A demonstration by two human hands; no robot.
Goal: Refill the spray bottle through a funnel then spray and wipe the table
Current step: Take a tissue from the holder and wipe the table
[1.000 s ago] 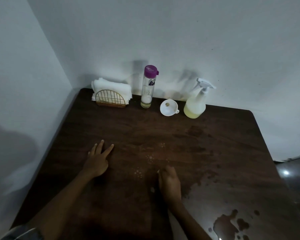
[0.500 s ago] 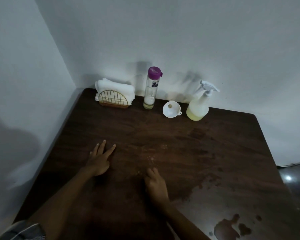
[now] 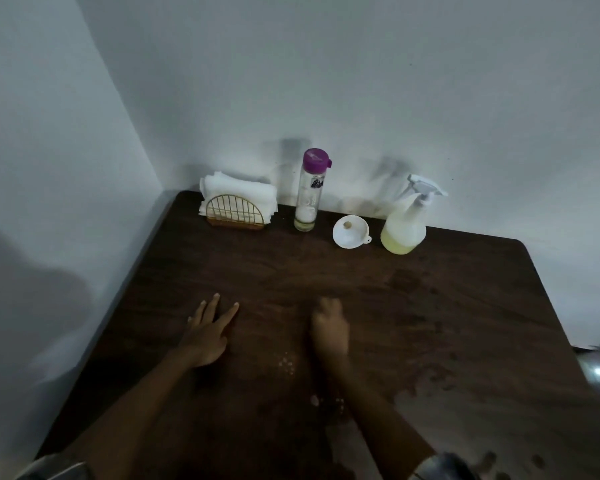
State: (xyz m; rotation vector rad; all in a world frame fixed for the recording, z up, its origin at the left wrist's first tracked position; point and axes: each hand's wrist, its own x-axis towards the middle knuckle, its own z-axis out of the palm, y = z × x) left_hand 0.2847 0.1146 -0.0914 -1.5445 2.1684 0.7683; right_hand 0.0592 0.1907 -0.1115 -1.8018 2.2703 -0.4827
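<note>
— Where are the hands?

— Both lie on the table (image 3: 465,306), near its front edge. The left hand (image 3: 207,332) is flat with fingers spread, holding nothing. The right hand (image 3: 328,329) is curled and blurry, so I cannot tell if it holds anything.

— And the spray bottle (image 3: 407,220)?

— It stands at the back edge. The funnel (image 3: 350,232) sits just beside it, then the bottle (image 3: 309,192), then the napkins (image 3: 238,200) in the back left corner.

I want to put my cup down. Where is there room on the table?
Bare wood lies between the back row and the left hand and right hand, and right of the right hand. Crowded: napkin holder, purple-capped bottle, funnel, spray bottle.
</note>
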